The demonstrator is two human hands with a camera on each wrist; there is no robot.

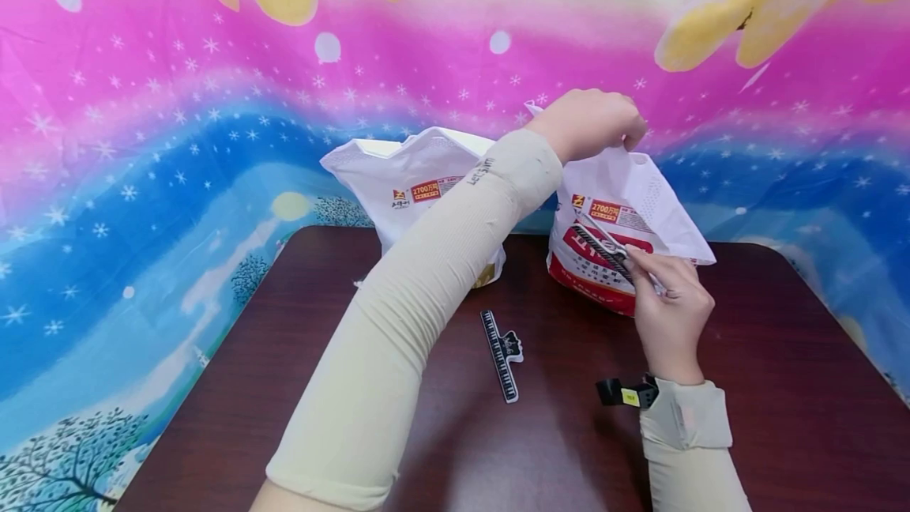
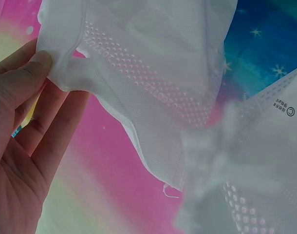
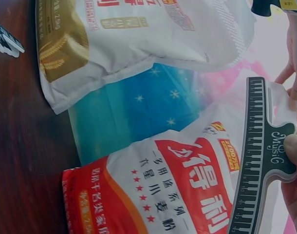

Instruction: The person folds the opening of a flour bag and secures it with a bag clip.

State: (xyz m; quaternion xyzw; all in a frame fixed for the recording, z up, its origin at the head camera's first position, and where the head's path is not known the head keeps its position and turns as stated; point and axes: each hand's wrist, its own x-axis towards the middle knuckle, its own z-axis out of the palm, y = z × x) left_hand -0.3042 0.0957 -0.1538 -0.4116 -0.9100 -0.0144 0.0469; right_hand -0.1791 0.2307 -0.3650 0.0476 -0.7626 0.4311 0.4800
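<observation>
Table [image 1: 540, 449] with red bag [image 1: 640, 200] at one o'clock: left hand [image 1: 590, 123] pinches its hem, right hand [image 1: 674, 310] grips a clip [image 1: 600, 247].
The bag is likely heavy below, limp at the hem, so best lifted from its base; a gap parts it from the gold bag [image 1: 405, 180] toward nine, and the table's back edge runs near at twelve. The clip looks light, stiff, slick, best held by its handle; a spare clip [image 1: 500, 358] lies toward seven.

A clip [image 1: 503, 354] lies before the left bag [image 1: 408, 180] and right bag [image 1: 640, 210].
</observation>
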